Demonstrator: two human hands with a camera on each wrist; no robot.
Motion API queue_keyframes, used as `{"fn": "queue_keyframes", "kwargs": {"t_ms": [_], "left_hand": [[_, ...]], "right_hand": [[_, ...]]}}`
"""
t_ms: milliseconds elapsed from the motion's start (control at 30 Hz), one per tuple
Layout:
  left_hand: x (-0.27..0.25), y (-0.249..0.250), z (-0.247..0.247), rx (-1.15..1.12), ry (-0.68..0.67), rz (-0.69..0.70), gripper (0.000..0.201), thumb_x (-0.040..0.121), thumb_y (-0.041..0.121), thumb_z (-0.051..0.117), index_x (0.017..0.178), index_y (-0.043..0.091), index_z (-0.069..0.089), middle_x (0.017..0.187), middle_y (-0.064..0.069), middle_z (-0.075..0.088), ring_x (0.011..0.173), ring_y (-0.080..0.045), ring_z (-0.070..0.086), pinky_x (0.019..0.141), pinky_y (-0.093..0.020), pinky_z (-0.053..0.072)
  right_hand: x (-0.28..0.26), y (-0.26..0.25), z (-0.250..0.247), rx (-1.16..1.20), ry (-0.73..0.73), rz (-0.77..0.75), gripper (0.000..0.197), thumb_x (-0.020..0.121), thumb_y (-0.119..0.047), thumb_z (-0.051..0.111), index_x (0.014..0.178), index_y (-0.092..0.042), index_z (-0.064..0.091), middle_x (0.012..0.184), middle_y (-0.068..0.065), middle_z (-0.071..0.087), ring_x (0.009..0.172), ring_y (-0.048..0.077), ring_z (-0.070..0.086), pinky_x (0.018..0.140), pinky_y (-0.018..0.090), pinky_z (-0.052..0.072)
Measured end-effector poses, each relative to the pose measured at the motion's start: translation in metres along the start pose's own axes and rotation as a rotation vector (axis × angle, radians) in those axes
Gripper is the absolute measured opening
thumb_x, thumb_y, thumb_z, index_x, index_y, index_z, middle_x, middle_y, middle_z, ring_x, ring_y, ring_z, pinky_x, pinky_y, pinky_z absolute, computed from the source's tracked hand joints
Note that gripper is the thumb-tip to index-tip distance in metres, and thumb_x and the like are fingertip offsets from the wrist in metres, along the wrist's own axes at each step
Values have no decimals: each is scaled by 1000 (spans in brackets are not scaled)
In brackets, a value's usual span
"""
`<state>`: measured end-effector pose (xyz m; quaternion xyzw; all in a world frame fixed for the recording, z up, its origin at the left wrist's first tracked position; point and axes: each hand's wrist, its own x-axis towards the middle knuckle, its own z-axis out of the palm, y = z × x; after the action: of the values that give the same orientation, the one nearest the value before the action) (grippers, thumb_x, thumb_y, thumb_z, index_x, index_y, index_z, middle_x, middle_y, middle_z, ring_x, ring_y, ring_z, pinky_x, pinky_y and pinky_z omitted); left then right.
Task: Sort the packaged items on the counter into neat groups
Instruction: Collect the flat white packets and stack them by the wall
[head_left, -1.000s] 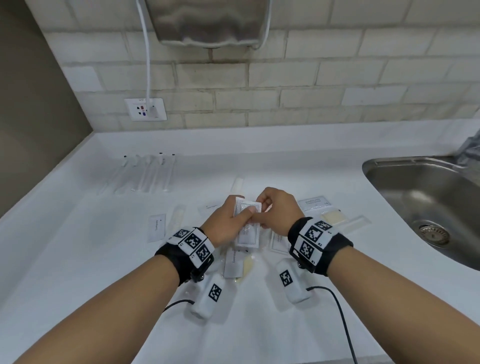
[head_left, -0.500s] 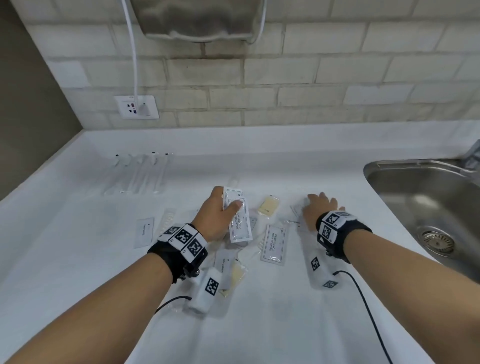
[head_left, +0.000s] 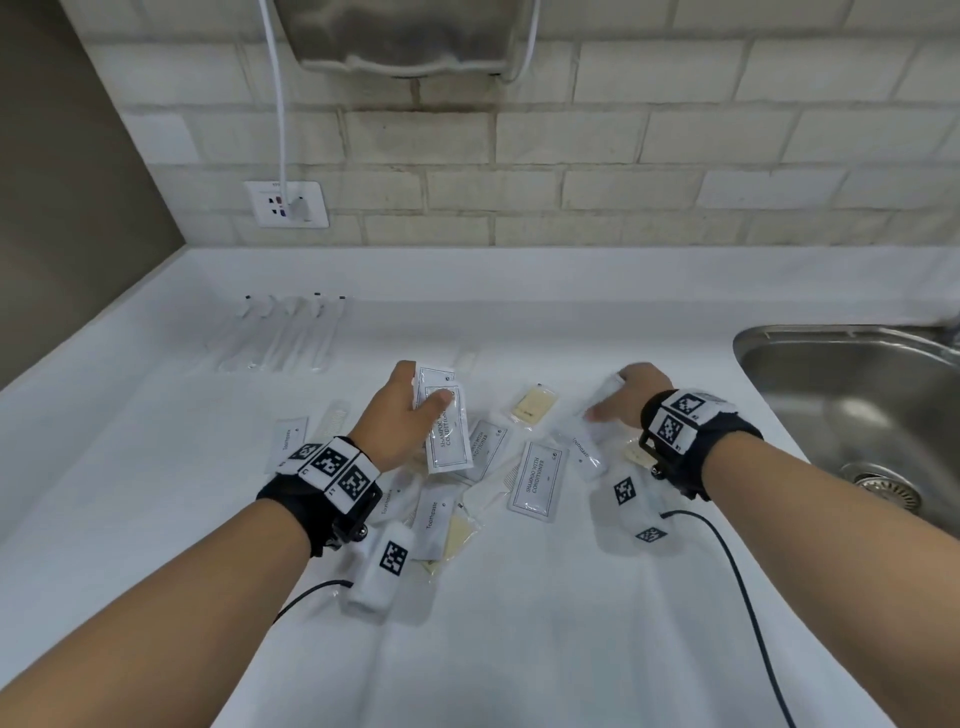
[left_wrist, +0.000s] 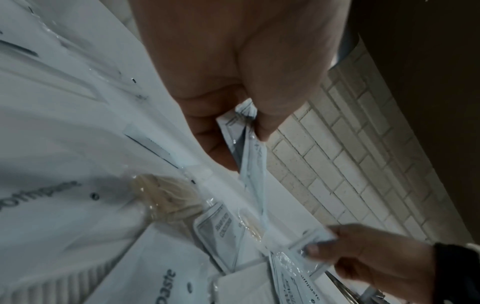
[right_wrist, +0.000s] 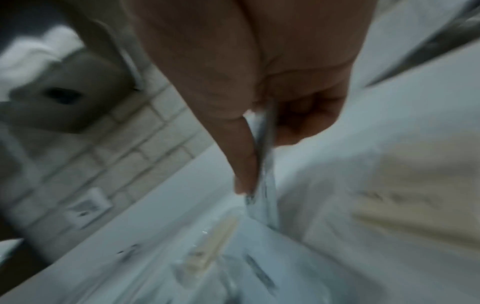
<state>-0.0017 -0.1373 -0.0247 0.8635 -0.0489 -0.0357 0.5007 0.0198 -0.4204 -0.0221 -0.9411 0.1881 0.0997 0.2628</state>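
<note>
My left hand (head_left: 423, 387) grips a small stack of white shampoo sachets (head_left: 447, 431) between thumb and fingers, just above the pile; the left wrist view shows the pinch on the sachets (left_wrist: 246, 133). To the right, my right hand (head_left: 608, 395) pinches a white packet (head_left: 602, 389) by its edge, its print hidden. In the blurred right wrist view this thin packet (right_wrist: 265, 174) sits between thumb and fingers. On the counter lie another shampoo sachet (head_left: 537, 480), toothpaste packets (head_left: 434, 514) and a yellowish soap packet (head_left: 535, 405).
A row of wrapped toothbrushes (head_left: 291, 332) lies at the back left. A lone toothpaste packet (head_left: 288, 441) and a comb (head_left: 332, 421) sit left of the pile. The steel sink (head_left: 857, 405) opens at the right. A wall socket (head_left: 285, 203) and tiled wall stand behind.
My right hand left the sachet stack, moved right, went down on the packets there and now has one pinched and lifted. My left hand kept the stack and barely moved.
</note>
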Motion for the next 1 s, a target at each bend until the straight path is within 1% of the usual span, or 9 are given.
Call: {"fn": "queue_keyframes", "kwargs": {"t_ms": [67, 200, 300, 367, 467, 600, 800, 933, 1000], "left_hand": [[-2, 0, -1, 8, 12, -5, 34, 98, 26, 53, 126, 10, 43, 111, -9, 66, 101, -24, 65, 77, -28, 49], [-8, -2, -2, 16, 27, -23, 34, 98, 26, 52, 126, 10, 43, 113, -8, 65, 103, -24, 64, 79, -30, 49], [-14, -4, 0, 18, 18, -25, 34, 98, 27, 53, 126, 10, 43, 116, -8, 65, 105, -24, 64, 85, -34, 51], [-19, -6, 1, 16, 17, -20, 34, 98, 27, 53, 126, 11, 43, 117, -7, 65, 106, -24, 64, 87, -34, 51], [-24, -8, -1, 22, 24, -21, 32, 98, 27, 52, 124, 12, 43, 116, -7, 66, 105, -23, 65, 85, -32, 51], [-29, -9, -8, 44, 46, -18, 31, 98, 29, 52, 123, 12, 43, 114, -6, 66, 103, -22, 65, 79, -29, 53], [-33, -10, -18, 49, 65, -27, 32, 98, 30, 52, 123, 13, 43, 114, -6, 66, 103, -22, 65, 82, -33, 53], [-35, -12, -20, 56, 77, -28, 33, 98, 30, 52, 124, 12, 43, 114, -5, 65, 102, -21, 64, 76, -26, 51], [-35, -13, -19, 45, 73, -32, 32, 98, 29, 52, 124, 12, 44, 114, -5, 65, 103, -22, 64, 81, -30, 52]], "right_hand": [[-13, -13, -7, 158, 26, -189, 58, 75, -25, 81, 124, -5, 56, 122, 9, 61, 106, 26, 61, 89, 33, 48], [-42, -36, -13, 200, -335, -434, 36, 71, -19, 84, 99, -13, 62, 105, 13, 67, 82, 25, 70, 77, 38, 61], [-50, -32, 8, -31, -501, -430, 55, 67, -15, 87, 112, -27, 59, 112, 4, 56, 78, 23, 69, 75, 36, 61], [-49, -24, 24, -220, -549, -424, 71, 66, -15, 86, 125, -34, 53, 126, -3, 49, 90, 26, 68, 78, 35, 60], [-45, -18, 33, -431, -470, -483, 78, 64, -31, 87, 131, -36, 47, 121, -3, 42, 101, 23, 54, 87, 38, 52], [-45, -21, 31, -544, -320, -504, 69, 56, -45, 88, 113, -27, 55, 119, 0, 36, 110, 23, 43, 88, 39, 47], [-46, -25, 36, -492, -267, -504, 61, 60, -51, 84, 105, -24, 53, 114, -4, 53, 94, 16, 50, 80, 31, 46], [-51, -34, 49, -403, -253, -541, 55, 61, -48, 84, 93, -25, 46, 102, -5, 51, 87, 16, 49, 72, 27, 41], [-56, -41, 57, -358, -243, -579, 54, 62, -47, 84, 90, -24, 44, 98, -5, 50, 85, 16, 46, 69, 28, 39]]}}
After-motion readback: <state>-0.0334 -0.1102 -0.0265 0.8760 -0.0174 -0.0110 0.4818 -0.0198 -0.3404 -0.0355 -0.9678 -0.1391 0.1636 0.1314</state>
